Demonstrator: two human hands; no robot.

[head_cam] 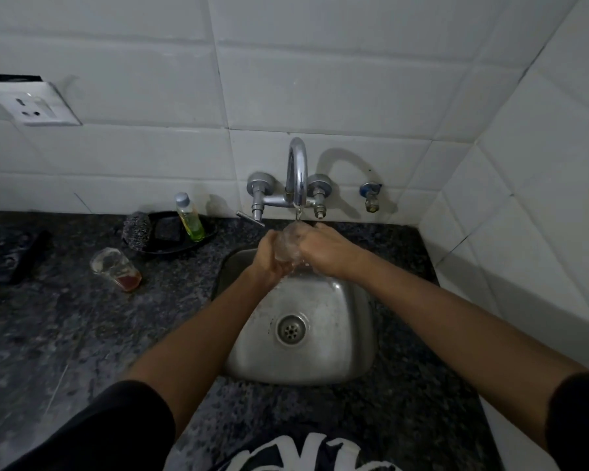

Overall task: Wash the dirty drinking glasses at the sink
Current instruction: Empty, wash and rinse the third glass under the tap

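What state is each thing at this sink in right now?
Tap: running.
Held glass: under the stream, gripped by both hands.
Left hand: curled round the glass.
Right hand: curled round the glass.
Second glass: on the counter, tilted, reddish dregs inside.
Soap bottle: capped, part full.
Sink: drain unplugged.

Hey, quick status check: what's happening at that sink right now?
Left hand and right hand both gripping clear glass under running tap. Second glass, reddish dregs inside, waits on counter. Nothing blocking.
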